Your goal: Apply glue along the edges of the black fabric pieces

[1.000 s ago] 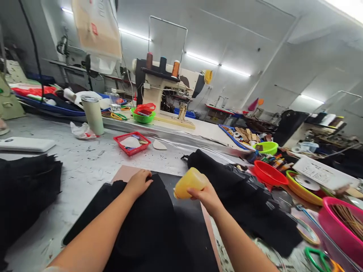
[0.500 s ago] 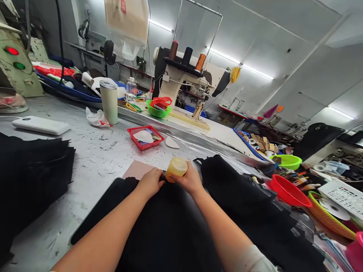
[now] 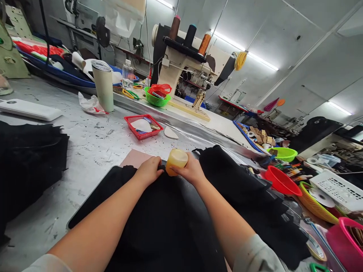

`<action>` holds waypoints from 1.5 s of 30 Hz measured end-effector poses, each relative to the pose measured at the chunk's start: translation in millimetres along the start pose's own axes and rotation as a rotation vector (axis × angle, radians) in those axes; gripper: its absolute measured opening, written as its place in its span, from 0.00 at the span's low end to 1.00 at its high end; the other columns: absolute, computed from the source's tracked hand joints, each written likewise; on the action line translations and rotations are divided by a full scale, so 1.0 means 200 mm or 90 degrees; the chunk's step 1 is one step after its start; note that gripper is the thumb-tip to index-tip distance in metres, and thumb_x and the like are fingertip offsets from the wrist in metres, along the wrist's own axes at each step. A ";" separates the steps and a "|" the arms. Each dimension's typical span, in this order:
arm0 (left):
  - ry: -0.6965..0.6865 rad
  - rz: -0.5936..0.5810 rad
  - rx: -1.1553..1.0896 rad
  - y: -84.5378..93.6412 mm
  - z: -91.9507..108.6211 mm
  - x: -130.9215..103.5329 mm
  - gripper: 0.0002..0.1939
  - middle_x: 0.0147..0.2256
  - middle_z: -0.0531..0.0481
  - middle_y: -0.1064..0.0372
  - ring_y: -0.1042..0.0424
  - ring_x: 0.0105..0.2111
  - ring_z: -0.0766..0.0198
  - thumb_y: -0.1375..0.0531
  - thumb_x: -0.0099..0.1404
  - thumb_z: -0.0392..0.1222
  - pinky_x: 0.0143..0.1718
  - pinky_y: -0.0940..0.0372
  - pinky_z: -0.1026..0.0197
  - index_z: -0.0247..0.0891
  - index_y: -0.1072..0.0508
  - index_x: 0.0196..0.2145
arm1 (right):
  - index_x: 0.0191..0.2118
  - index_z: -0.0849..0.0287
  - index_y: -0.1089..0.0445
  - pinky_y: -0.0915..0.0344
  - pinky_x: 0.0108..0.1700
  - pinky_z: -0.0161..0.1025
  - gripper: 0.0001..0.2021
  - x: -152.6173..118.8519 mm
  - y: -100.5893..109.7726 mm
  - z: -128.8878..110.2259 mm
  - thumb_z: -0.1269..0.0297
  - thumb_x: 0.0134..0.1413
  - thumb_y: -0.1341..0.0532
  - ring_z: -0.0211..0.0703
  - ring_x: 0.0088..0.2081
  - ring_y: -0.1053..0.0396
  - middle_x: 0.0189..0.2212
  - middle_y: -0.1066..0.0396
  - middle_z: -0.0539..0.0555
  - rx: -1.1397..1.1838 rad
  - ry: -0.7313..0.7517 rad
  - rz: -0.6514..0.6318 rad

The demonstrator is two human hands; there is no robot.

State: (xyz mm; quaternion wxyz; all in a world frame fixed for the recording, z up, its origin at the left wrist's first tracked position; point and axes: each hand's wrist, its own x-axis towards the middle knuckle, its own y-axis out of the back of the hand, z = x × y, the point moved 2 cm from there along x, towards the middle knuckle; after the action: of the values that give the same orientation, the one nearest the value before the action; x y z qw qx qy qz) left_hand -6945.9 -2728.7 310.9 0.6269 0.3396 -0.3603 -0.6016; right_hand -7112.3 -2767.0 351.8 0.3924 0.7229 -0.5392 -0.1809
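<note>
My right hand (image 3: 192, 169) is wrapped round a yellowish translucent bottle (image 3: 177, 161), tipped with its base toward me and its lower end at the black fabric. Its mouth is hidden behind it. Close by on the left, my left hand (image 3: 149, 170) pinches the edge of the black fabric (image 3: 159, 223), which drapes toward me between my forearms. Beneath the fabric lies a dark flat board (image 3: 93, 196) with a rounded corner. A pinkish sheet (image 3: 134, 158) shows just beyond my left hand.
Black fabric stacks lie left (image 3: 31, 162) and right (image 3: 241, 192). Ahead are a red basket (image 3: 143, 127), a tumbler (image 3: 103, 87), a green bowl (image 3: 155, 99) and a sewing machine (image 3: 181, 64). Red (image 3: 282, 180) and pink (image 3: 344, 241) tubs stand at right; a white power bank (image 3: 30, 109) lies left.
The view has shifted slightly, so the table items appear higher and the pink tub shows more. Both hands keep their holds, bottle and fabric edge staying close together.
</note>
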 end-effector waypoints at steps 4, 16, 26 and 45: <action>0.000 0.001 0.003 0.00 0.01 0.01 0.07 0.34 0.49 0.33 0.32 0.37 0.59 0.42 0.54 0.38 0.35 0.39 0.60 0.41 0.39 0.30 | 0.40 0.58 0.38 0.36 0.35 0.41 0.25 -0.09 0.04 0.01 0.54 0.34 0.32 0.48 0.36 0.30 0.33 0.29 0.53 0.003 -0.005 -0.014; -0.010 0.016 0.024 0.02 0.03 0.03 0.07 0.35 0.48 0.32 0.32 0.37 0.59 0.42 0.54 0.40 0.37 0.39 0.61 0.40 0.38 0.30 | 0.42 0.54 0.37 0.36 0.34 0.42 0.26 -0.40 0.16 0.05 0.51 0.33 0.32 0.51 0.36 0.30 0.33 0.28 0.52 -0.027 -0.039 -0.030; -0.031 0.050 0.048 0.01 0.03 0.05 0.08 0.35 0.49 0.31 0.32 0.37 0.59 0.42 0.52 0.42 0.38 0.38 0.61 0.40 0.36 0.31 | 0.39 0.53 0.37 0.37 0.39 0.43 0.24 -0.65 0.24 0.03 0.53 0.32 0.32 0.49 0.37 0.30 0.32 0.30 0.49 -0.024 -0.025 -0.056; -0.023 0.053 0.065 0.02 0.05 0.05 0.08 0.34 0.49 0.31 0.32 0.39 0.58 0.42 0.52 0.42 0.40 0.38 0.60 0.40 0.35 0.31 | 0.40 0.54 0.38 0.36 0.31 0.38 0.25 -1.08 0.35 0.11 0.53 0.33 0.32 0.47 0.31 0.31 0.32 0.29 0.52 0.037 -0.083 -0.088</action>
State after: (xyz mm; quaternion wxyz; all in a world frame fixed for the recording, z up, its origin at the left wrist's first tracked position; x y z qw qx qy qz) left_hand -6952.9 -2737.7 319.4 0.6267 0.3451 -0.4158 -0.5615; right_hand -7247.4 -2584.5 357.3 0.3221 0.7561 -0.5176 -0.2383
